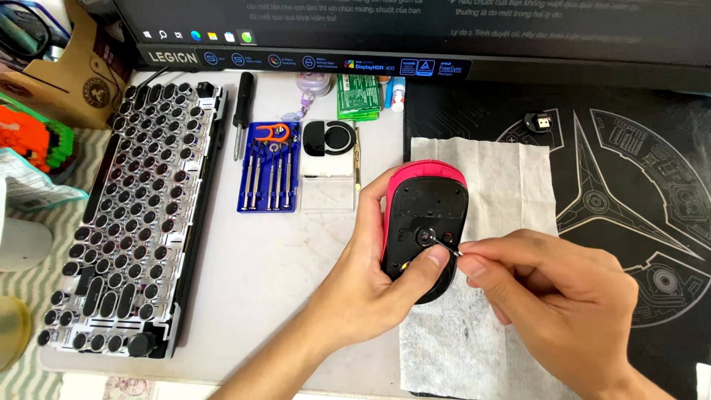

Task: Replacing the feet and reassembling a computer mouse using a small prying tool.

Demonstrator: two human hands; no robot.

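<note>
Left hand point(378, 267) clamps the upturned pink mouse point(422, 222); right hand point(541, 296) pinches a thin tool point(444, 245), bare tissue point(481, 163) beyond.

The left hand point(370, 274) grips an upturned pink mouse point(422, 222) above a white tissue point(503, 170). The right hand point(548, 296) pinches a thin tool point(442, 244) against the mouse's underside. A keyboard point(133, 215) lies well left.

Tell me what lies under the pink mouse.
A white tissue sheet lies under the upturned pink mouse, over a black desk mat. The left hand holds the mouse, so the patch beneath them is hidden.
</note>
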